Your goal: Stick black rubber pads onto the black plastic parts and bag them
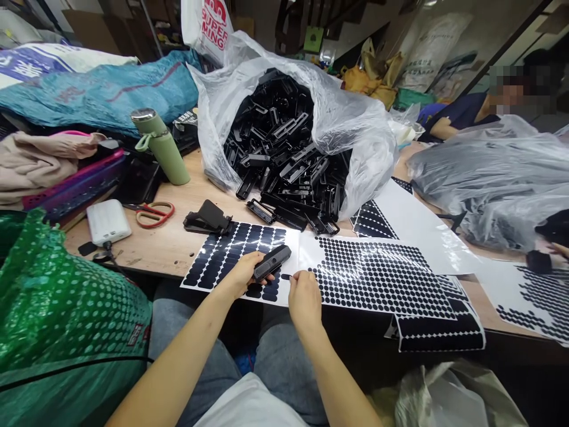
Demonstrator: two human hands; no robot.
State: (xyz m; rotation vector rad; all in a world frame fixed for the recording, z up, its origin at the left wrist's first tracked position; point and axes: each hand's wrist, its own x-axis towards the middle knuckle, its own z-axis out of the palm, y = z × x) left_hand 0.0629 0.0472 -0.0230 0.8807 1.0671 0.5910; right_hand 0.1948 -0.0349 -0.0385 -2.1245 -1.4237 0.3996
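Note:
My left hand (pixel 243 274) is wrapped round a long black plastic part (pixel 275 261), holding it tilted above a white sheet of black oval stickers (pixel 213 261). Just to the right, my right hand (pixel 306 296) has thumb and finger pinched together at the end of a small black oval sticker (pixel 285 277). Beneath and beyond that hand lies a second sheet, covered with round black stickers (pixel 377 273). A few black plastic pieces (pixel 208 218) rest at the far edge of the oval-sticker sheet.
A clear plastic bag (pixel 364 130) spills many black plastic parts (pixel 284 142) onto the table. At left are a green bottle (pixel 166 151), red-handled scissors (pixel 155 214), a white power bank (pixel 108 221) and a green bag (pixel 66 296). Another person (pixel 466 112) sits at right behind a plastic bag (pixel 480 172).

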